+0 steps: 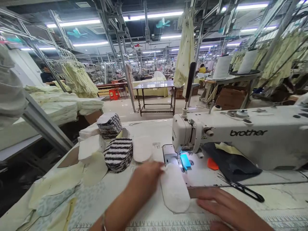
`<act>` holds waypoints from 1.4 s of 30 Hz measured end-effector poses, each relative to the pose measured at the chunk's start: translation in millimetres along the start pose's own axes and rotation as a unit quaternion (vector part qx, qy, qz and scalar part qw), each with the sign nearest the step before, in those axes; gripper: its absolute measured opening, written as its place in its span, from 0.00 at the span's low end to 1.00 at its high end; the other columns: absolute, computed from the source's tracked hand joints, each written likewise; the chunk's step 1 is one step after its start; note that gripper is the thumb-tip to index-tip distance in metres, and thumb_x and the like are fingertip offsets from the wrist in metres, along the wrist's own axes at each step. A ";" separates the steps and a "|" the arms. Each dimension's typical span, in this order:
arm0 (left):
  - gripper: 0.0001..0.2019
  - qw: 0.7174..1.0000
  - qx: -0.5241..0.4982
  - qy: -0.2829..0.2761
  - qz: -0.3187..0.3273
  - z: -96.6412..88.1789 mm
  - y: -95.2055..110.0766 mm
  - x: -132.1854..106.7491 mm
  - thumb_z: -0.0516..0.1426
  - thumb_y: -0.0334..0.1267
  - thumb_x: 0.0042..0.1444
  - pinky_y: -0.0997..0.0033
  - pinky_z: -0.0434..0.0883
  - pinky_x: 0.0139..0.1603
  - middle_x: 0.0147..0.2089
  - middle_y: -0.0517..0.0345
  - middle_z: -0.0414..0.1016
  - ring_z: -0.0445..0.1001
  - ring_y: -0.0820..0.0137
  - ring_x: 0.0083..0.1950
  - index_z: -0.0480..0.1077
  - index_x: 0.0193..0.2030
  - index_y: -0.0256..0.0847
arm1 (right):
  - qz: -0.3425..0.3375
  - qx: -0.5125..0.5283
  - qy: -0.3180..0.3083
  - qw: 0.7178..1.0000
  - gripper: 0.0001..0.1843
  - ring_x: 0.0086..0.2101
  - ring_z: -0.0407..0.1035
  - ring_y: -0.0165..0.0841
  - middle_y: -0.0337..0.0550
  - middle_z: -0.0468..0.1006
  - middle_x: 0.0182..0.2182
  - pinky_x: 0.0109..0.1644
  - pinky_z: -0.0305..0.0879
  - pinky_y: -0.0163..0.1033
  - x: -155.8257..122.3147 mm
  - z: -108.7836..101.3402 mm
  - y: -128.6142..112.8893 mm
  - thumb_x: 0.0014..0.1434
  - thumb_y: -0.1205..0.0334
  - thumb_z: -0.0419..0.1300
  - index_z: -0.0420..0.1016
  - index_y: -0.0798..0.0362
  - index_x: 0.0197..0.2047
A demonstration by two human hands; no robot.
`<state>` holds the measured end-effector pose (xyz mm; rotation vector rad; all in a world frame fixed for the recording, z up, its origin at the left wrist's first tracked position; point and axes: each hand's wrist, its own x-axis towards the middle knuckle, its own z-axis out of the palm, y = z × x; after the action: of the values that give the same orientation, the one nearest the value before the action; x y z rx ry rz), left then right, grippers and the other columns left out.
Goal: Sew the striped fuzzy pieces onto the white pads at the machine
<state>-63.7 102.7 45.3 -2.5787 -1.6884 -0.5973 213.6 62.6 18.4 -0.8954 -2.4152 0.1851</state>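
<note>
Where the white pad lies: on the desk (144,216) between our two hands, flat, just in front of the needle and a little to its left.
Long axis of the pad (175,191): it runs away from us toward the sewing machine (240,134), the near rounded end leaning slightly right and the far end close to the presser foot (179,157).
Left hand (146,178): it is nearer the far end, its fingertips drawn together at the upper left edge; blur keeps us from telling whether they pinch the cloth or only press it.
Right hand (223,205): we hold it low on the other side, fingers stretched and somewhat apart, the foremost one at the pad's right edge; whether it touches, we cannot tell.
Beyond the left hand: a second white pad (142,149) and, beside it, a striped stack (118,155).
Beyond the right hand: black snips (243,189) near a dark cloth (231,162).
Brand on the machine: we read "brother" in dark lowercase letters along its arm.
Ruler strip (144,227): it runs along our edge, marked with graduations, the figures too small for us to read surely.
</note>
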 end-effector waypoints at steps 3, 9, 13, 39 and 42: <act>0.16 0.991 0.063 0.052 -0.108 -33.4 -68.7 21.6 0.44 0.30 0.59 0.59 0.70 0.46 0.46 0.45 0.75 0.74 0.59 0.46 0.70 0.47 0.36 | -0.070 -0.032 -0.045 0.996 0.19 0.51 0.68 0.41 0.46 0.74 0.50 0.50 0.70 0.43 30.8 20.6 -2.5 0.56 0.66 0.58 0.72 0.47 0.51; 0.09 0.984 0.108 -0.019 -0.137 -64.6 -159.4 46.7 0.57 0.35 0.52 0.60 0.68 0.47 0.38 0.53 0.75 0.72 0.63 0.44 0.73 0.40 0.37 | -0.103 -0.036 -0.048 0.993 0.18 0.49 0.68 0.45 0.48 0.75 0.48 0.46 0.72 0.50 32.9 50.1 5.9 0.52 0.66 0.61 0.73 0.49 0.48; 0.07 0.984 0.116 -0.020 -0.132 -55.9 -164.2 42.7 0.54 0.36 0.54 0.58 0.65 0.49 0.39 0.52 0.73 0.69 0.63 0.46 0.72 0.35 0.37 | -0.095 -0.050 -0.035 0.994 0.16 0.50 0.68 0.45 0.47 0.75 0.49 0.46 0.72 0.50 28.3 50.7 6.3 0.54 0.63 0.61 0.73 0.49 0.47; 0.05 0.951 -0.243 -0.190 -0.032 -20.9 9.4 31.9 0.48 0.40 0.56 0.76 0.64 0.27 0.26 0.65 0.69 0.66 0.72 0.29 0.62 0.35 0.45 | 0.163 0.337 0.050 0.926 0.42 0.53 0.64 0.41 0.52 0.66 0.56 0.52 0.65 0.45 9.2 53.8 -34.6 0.59 0.53 0.59 0.38 0.45 0.67; 0.04 0.961 -0.200 -0.181 -0.068 24.3 6.3 49.7 0.49 0.36 0.54 0.72 0.64 0.29 0.28 0.62 0.71 0.68 0.69 0.30 0.61 0.36 0.43 | 0.106 0.240 0.059 0.963 0.22 0.46 0.67 0.37 0.46 0.74 0.46 0.48 0.65 0.43 15.0 54.3 -25.6 0.61 0.65 0.53 0.60 0.47 0.59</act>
<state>-33.2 148.9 39.6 -3.0233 -2.0527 -0.5451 160.4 55.7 -12.5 -0.8988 -2.0263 0.7422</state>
